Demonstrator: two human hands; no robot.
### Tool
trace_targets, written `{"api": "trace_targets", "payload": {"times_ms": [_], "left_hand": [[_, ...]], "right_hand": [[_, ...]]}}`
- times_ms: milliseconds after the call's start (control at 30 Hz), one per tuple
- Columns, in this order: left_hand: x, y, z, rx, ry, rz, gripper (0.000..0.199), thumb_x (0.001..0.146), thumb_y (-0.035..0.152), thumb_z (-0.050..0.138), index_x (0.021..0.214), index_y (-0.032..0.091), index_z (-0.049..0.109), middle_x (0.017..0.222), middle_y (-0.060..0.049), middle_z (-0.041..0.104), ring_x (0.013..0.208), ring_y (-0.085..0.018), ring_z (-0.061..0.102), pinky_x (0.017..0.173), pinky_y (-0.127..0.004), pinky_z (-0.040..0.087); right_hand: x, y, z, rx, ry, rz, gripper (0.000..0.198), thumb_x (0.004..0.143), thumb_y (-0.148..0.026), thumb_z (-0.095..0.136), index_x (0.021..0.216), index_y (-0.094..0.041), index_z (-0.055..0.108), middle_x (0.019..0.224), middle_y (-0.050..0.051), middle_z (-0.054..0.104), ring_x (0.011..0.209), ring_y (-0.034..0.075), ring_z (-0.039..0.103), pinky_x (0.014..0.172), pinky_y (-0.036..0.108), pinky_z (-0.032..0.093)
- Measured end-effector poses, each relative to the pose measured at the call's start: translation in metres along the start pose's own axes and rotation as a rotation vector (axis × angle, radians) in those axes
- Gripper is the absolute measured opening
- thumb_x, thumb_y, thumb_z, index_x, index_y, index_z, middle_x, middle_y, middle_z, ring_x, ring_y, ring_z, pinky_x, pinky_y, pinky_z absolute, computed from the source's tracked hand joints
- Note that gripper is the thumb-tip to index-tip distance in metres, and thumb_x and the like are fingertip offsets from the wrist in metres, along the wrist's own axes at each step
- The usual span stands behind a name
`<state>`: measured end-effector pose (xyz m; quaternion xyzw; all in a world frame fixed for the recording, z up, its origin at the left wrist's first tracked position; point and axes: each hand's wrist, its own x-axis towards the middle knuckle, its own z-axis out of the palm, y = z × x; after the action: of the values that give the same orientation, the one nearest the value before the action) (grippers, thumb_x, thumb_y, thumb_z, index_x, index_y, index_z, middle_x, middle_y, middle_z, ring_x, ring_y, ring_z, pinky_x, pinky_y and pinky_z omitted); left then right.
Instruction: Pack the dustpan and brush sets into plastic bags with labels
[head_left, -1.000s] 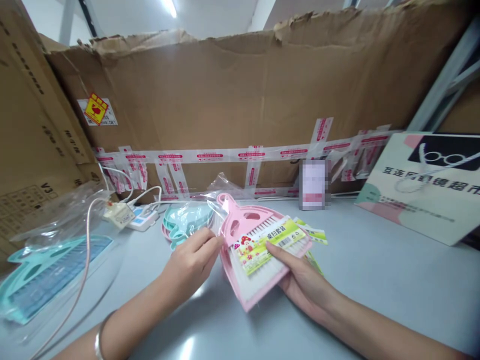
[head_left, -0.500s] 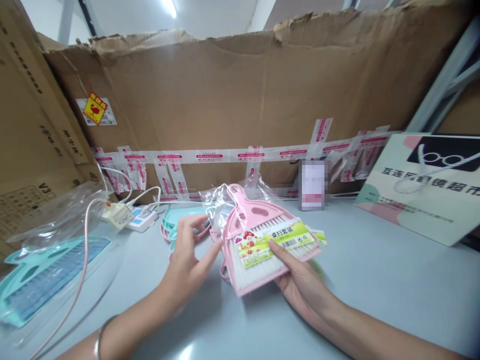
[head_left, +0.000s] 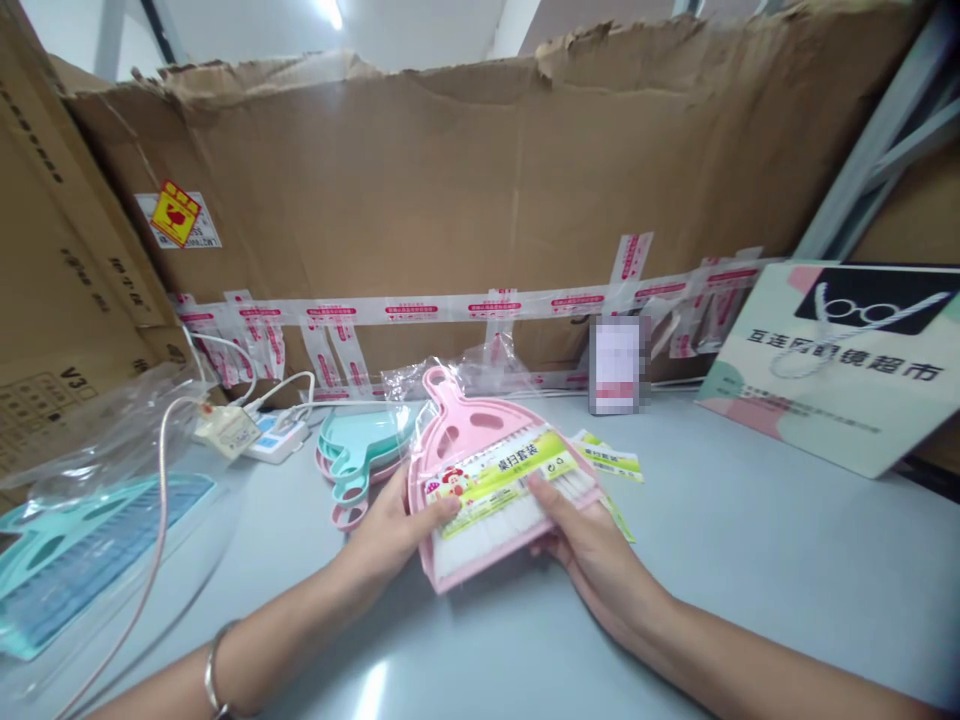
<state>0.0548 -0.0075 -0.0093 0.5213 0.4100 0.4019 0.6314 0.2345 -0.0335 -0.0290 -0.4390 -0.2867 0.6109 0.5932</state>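
A pink dustpan and brush set [head_left: 480,425] is held up over the table, tilted, its handle pointing away from me. White bristles lie across the pan, under a green and yellow label card [head_left: 491,488]. Clear plastic wrap shows around the handle end. My left hand [head_left: 401,520] grips the set's left edge, thumb on the front. On the lower right, my right hand [head_left: 581,545] pinches it with the thumb on the card and fingers beneath. Behind my left hand lie stacked dustpans [head_left: 367,440], turquoise over pink.
Turquoise brush sets in clear plastic [head_left: 97,550] lie at the left, a cable [head_left: 161,520] crossing them. More label cards [head_left: 611,460] rest right of the set. Behind stand a power strip [head_left: 277,440], a phone [head_left: 615,365], a paper bag [head_left: 825,370] and a large carton [head_left: 450,190].
My left hand has closed onto the left edge of the pink set, where it was apart before. The set has shifted slightly left, uncovering more of the label cards on the table.
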Motion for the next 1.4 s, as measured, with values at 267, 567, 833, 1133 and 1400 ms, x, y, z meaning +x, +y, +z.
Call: {"api": "trace_targets", "payload": {"times_ms": [267,567,833,1133,1400], "left_hand": [[0.002,0.006,-0.010,0.093,0.028,0.005,0.065,0.064,0.030,0.074,0.121,0.019,0.043,0.118,-0.011,0.060,0.098,-0.025,0.062,0.078,-0.033,0.052],[0.000,0.009,-0.016,0.088,-0.056,-0.049,0.063,0.068,0.026,0.070,0.124,0.021,0.041,0.116,-0.010,0.062,0.096,-0.024,0.063,0.082,-0.036,0.051],[0.002,0.011,-0.010,0.073,0.025,-0.014,0.044,0.070,0.033,0.069,0.108,0.016,0.054,0.106,-0.011,0.067,0.091,-0.024,0.065,0.078,-0.035,0.051],[0.009,0.008,-0.016,-0.018,0.176,-0.152,0.036,0.062,0.037,0.072,0.084,0.010,0.065,0.078,-0.010,0.072,0.072,-0.024,0.068,0.069,-0.031,0.052],[0.008,0.009,-0.015,0.028,0.241,-0.110,0.032,0.068,0.038,0.067,0.087,0.013,0.064,0.091,-0.009,0.072,0.084,-0.025,0.066,0.071,-0.030,0.051]], "right_hand": [[0.015,-0.020,-0.011,0.091,-0.130,0.053,0.039,0.072,-0.035,0.067,0.107,-0.021,0.059,0.097,0.003,0.069,0.090,0.019,0.064,0.082,0.032,0.050],[0.012,-0.020,-0.011,-0.012,-0.225,0.058,0.046,0.066,-0.029,0.072,0.107,-0.016,0.057,0.092,0.007,0.071,0.084,0.021,0.066,0.080,0.033,0.051],[0.018,-0.016,-0.011,-0.015,-0.174,0.053,0.034,0.067,-0.031,0.071,0.096,-0.015,0.061,0.086,0.007,0.071,0.086,0.022,0.067,0.083,0.035,0.051],[0.007,-0.028,-0.011,-0.021,-0.411,0.169,0.046,0.071,-0.023,0.068,0.115,-0.019,0.055,0.104,0.007,0.067,0.100,0.020,0.062,0.091,0.033,0.047],[0.007,-0.026,-0.014,-0.080,-0.402,0.140,0.058,0.065,-0.019,0.071,0.118,-0.017,0.049,0.110,0.010,0.064,0.101,0.022,0.060,0.090,0.035,0.048]]}}
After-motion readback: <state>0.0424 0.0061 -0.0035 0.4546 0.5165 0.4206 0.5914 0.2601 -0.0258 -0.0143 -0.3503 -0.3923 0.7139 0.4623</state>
